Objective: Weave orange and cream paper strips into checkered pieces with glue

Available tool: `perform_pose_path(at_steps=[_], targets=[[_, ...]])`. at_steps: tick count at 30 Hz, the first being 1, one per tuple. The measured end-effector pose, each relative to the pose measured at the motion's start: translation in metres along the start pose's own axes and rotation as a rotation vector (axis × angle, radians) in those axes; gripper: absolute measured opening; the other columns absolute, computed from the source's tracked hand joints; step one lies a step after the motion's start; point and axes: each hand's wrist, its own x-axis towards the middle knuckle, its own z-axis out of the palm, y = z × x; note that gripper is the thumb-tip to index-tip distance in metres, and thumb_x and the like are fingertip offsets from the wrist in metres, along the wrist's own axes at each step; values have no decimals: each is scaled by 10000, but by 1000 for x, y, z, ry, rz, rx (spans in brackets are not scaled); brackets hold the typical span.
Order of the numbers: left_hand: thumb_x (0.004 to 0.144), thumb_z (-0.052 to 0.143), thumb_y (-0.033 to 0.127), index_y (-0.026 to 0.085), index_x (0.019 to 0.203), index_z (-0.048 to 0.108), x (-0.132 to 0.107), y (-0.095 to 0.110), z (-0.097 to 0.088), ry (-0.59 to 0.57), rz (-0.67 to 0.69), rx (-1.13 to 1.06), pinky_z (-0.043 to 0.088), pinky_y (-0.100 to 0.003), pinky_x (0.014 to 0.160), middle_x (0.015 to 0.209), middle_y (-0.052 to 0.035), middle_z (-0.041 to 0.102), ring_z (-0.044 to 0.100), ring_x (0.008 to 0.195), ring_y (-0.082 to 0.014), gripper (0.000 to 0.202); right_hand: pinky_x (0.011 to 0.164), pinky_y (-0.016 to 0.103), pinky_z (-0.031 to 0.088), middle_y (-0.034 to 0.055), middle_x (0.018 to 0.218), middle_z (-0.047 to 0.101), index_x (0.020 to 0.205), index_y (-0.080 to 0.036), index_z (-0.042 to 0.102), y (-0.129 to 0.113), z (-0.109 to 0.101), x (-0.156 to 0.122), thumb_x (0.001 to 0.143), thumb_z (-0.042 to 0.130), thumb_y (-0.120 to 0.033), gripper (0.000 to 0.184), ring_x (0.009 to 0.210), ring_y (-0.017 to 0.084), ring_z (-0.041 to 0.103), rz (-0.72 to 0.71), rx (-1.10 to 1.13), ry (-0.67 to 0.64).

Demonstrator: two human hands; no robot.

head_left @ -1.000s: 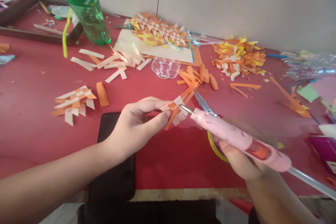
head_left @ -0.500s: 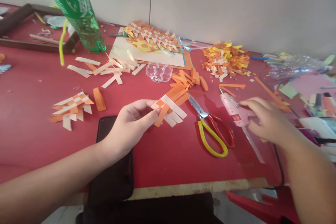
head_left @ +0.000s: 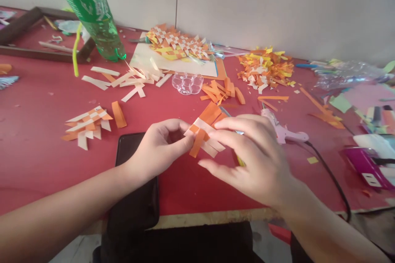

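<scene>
Between thumb and fingers, my left hand (head_left: 159, 144) pinches the corner of a small woven piece of orange and cream paper strips (head_left: 203, 126) above the red table. My right hand (head_left: 261, 154) is over the right side of this piece, fingers spread and thumb apart below. Its index and middle fingertips appear to touch the strips. Behind that hand lie the scissors (head_left: 240, 159), mostly hidden. A pink glue gun (head_left: 280, 131) rests on the table beyond my right hand. Another woven paper piece (head_left: 89, 121) lies to the left, beside an orange strip (head_left: 119, 114).
A black phone (head_left: 135, 203) lies under my left forearm. Farther back are a clear palette (head_left: 187, 83), loose cream strips (head_left: 135, 77), orange strips (head_left: 220, 90), a paper scrap heap (head_left: 267, 68) and a tall green bottle (head_left: 92, 12). A black cord (head_left: 330, 176) trails at right.
My right hand has let go of the glue gun and moved left to the woven paper piece. The gun now lies on its side. My left hand keeps its pinch, slightly farther right.
</scene>
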Motion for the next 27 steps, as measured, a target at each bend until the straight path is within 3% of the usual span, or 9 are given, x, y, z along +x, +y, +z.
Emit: perform_pose_path(at_steps=[4, 8, 11, 14, 16, 19, 22, 27], targets=[[838, 726, 348, 169, 814, 681, 0, 0, -1, -31, 19, 115, 490, -217, 670, 769, -4, 684, 624, 720, -130, 187, 796, 381, 547, 64, 991, 666, 974, -246, 647, 2, 17, -2, 778, 753, -163, 237, 926, 218, 621, -30, 59, 93], [866, 696, 363, 172, 819, 681, 0, -3, -1, -40, 36, 162, 513, -252, 731, 822, -25, 715, 659, 785, -161, 197, 758, 372, 558, 43, 975, 619, 938, -276, 647, 8, 20, -8, 786, 725, -153, 210, 887, 200, 613, 15, 118, 174], [872, 695, 348, 177, 817, 685, 0, -3, -1, -75, 33, 134, 524, -264, 777, 833, -25, 733, 676, 811, -168, 180, 824, 380, 550, 59, 1017, 570, 899, -254, 632, 4, 23, -8, 823, 679, -169, 123, 973, 204, 612, 241, 253, 216], [886, 677, 354, 174, 828, 704, 0, -1, 1, -93, 6, 117, 534, -263, 779, 835, -26, 739, 674, 791, -159, 191, 839, 348, 550, 52, 1047, 581, 879, -240, 609, 2, 29, -7, 857, 643, -196, 60, 1027, 189, 618, 501, 535, 197], [891, 670, 357, 172, 841, 709, -1, 0, 1, -100, -5, 107, 539, -266, 777, 845, -29, 740, 674, 788, -159, 195, 718, 288, 557, 15, 942, 599, 841, -237, 583, 2, 31, -6, 857, 643, -217, 65, 868, 143, 639, 628, 762, 175], [888, 671, 362, 173, 832, 699, -1, 1, 2, -96, -1, 123, 538, -270, 768, 835, -26, 734, 673, 783, -163, 199, 513, 203, 479, -55, 697, 529, 776, -228, 548, 5, 32, -6, 840, 670, -234, 138, 575, 75, 535, 742, 953, 144], [893, 661, 381, 170, 839, 693, -1, 2, 3, -106, -10, 148, 534, -286, 775, 847, -36, 741, 684, 804, -182, 220, 465, 171, 442, -74, 634, 506, 748, -220, 546, 3, 31, -6, 818, 701, -231, 171, 518, 54, 489, 780, 921, 156], [879, 681, 388, 178, 836, 719, -1, 2, 4, -140, -6, 159, 527, -259, 731, 825, -30, 761, 702, 794, -183, 218, 467, 162, 472, -61, 647, 569, 751, -223, 548, -6, 28, -7, 816, 712, -222, 176, 544, 65, 561, 762, 851, 176]])
